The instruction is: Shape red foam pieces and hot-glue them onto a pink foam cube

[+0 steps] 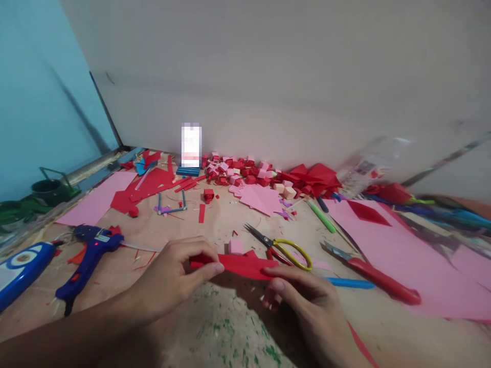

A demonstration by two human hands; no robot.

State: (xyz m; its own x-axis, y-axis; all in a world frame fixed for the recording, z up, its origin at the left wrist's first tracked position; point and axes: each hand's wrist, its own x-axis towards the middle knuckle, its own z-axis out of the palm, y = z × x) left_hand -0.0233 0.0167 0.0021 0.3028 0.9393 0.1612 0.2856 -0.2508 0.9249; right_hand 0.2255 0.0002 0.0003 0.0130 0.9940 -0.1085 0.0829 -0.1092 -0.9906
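A piece of red paper (241, 266) stretches between my two hands, low over the front of the table. My left hand (184, 266) pinches its left end between thumb and fingers. At the other end, my right hand (299, 294) has its index finger and thumb on the paper's edge, the remaining fingers curled beneath. Just behind the paper sits a small pink paper cube (235, 247). Scissors with yellow and red handles (284, 249) lie beyond it, blades pointing away to the left.
On the left lie a blue glue gun (88, 260) and a blue-and-white tool (25, 271). A red-handled knife (379, 278) and pink paper (414, 255) are on the right. Several small paper cubes (245, 171) pile up by the wall, beside a lit phone (191, 145).
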